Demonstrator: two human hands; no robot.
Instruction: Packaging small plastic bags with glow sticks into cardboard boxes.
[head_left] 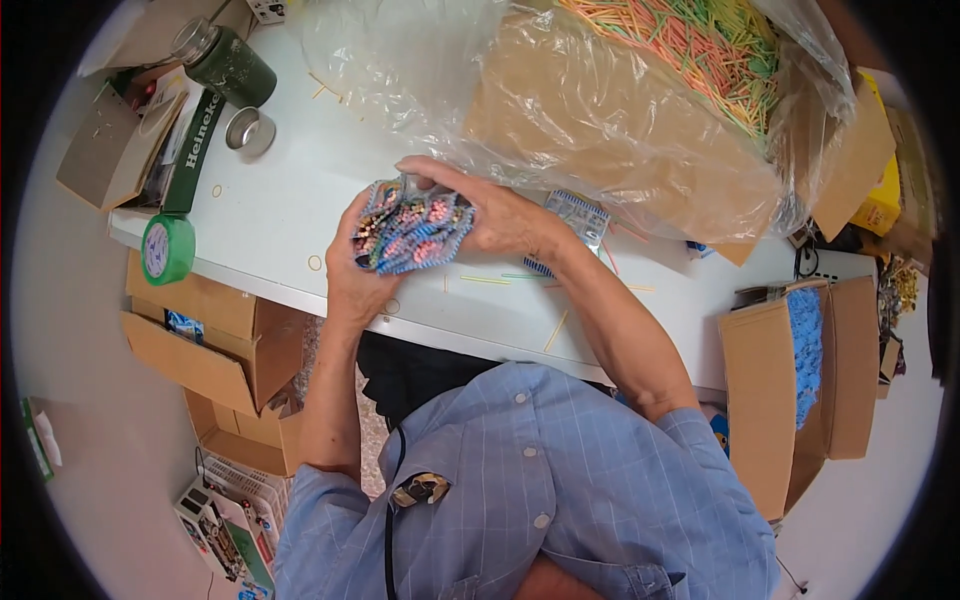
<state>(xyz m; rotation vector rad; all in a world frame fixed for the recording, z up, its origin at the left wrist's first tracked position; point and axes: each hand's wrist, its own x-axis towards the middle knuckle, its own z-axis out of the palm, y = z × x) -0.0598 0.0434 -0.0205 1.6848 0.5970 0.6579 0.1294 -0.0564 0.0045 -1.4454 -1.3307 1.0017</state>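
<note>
Both hands hold a bundle of small clear packets (415,228) with blue zigzag edges, standing close together above the white table. Pink, orange and dark bits show in the ends of the packets. My left hand (365,275) is closed round the bundle's left and lower side. From the right, my right hand (485,205) wraps the far side, its fingers partly hidden. A flat clear packet with blue striped edges (578,216) lies beyond my right wrist, and part of another shows beside that forearm. Thin yellow sticks (486,281) are scattered near my right forearm.
A large plastic-lined carton (620,120) of thin coloured sticks fills the far right. At left stand a dark green bottle (230,68), a metal cap (250,131) and a green tape roll (168,249). Open cartons (770,400) flank the table. Rubber bands (315,263) lie about.
</note>
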